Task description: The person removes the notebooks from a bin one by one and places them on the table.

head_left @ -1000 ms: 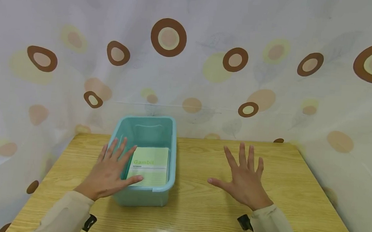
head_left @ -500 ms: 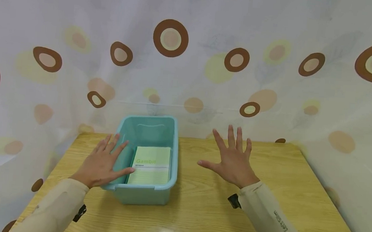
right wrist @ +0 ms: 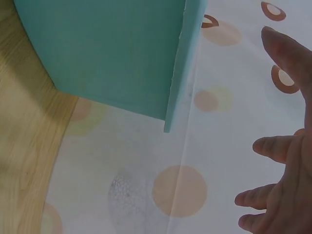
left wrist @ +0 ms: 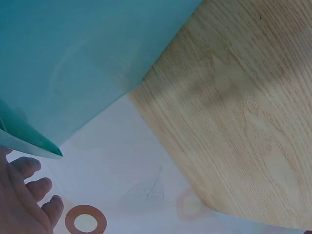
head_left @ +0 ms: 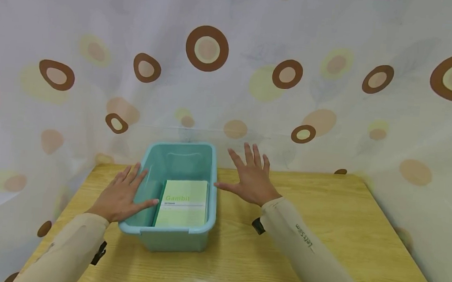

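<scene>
The teal bin stands on the table, notebook inside. Left hand lies flat at its left rim, right hand spread beside the right wall, each grip holding nothing. Press both walls evenly, keeping palms level

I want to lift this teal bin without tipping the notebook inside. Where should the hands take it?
Grip the bin by the rim lips of its two long sides, left hand and right hand coming from either side. The rim flares outward, and the notebook lies flat.
</scene>
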`<state>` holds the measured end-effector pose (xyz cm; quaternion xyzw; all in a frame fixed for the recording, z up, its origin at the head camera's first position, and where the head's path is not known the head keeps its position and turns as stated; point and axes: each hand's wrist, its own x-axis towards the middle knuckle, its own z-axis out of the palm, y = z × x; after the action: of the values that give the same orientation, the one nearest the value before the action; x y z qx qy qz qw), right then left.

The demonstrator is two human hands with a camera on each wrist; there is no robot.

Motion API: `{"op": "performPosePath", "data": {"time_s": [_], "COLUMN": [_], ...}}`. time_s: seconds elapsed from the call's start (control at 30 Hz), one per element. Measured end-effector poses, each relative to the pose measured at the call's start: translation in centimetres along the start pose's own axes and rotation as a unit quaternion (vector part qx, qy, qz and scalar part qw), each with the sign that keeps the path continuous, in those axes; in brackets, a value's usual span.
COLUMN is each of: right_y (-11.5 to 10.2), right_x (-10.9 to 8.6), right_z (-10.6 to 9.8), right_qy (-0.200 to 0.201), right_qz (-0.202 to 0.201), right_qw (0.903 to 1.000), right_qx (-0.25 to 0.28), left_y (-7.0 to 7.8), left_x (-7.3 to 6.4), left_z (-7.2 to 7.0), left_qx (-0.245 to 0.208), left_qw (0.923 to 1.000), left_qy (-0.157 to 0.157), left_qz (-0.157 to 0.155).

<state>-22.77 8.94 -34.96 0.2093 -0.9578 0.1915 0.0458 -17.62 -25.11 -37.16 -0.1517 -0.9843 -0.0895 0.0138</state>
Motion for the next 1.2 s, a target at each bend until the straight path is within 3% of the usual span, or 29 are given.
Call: {"op": "performPosePath", "data": {"time_s": [0.3, 0.67, 0.97, 1.2], "right_y": [-2.8, -6.0, -7.9, -8.8], "right_x": [4.0, 7.7, 9.1, 9.8], "right_z": [0.7, 2.5, 2.1, 3.9], "right_qy": [-0.055, -0.115, -0.166, -0.19], "right_qz": [-0.037, -0.05, -0.042, -0.012], "right_qw": [0.9978, 0.9921, 0.9848, 0.9806], "right_qx": [-0.009, 0.003, 0.032, 0.049], "left_y": [-0.5, -0.8, -1.0, -0.3], "left_x": [0.8, 1.2, 1.2, 0.4], "left_z": [-0.1, 0.2, -0.1, 0.0], "left_qx": [-0.006, -0.022, -0.042, -0.077], "left_qw": [0.9997, 0.9984, 0.9969, 0.9945], "left_qy": [-0.023, -0.048, -0.061, -0.069], "left_qz": [-0.009, -0.023, -0.024, -0.018]}}
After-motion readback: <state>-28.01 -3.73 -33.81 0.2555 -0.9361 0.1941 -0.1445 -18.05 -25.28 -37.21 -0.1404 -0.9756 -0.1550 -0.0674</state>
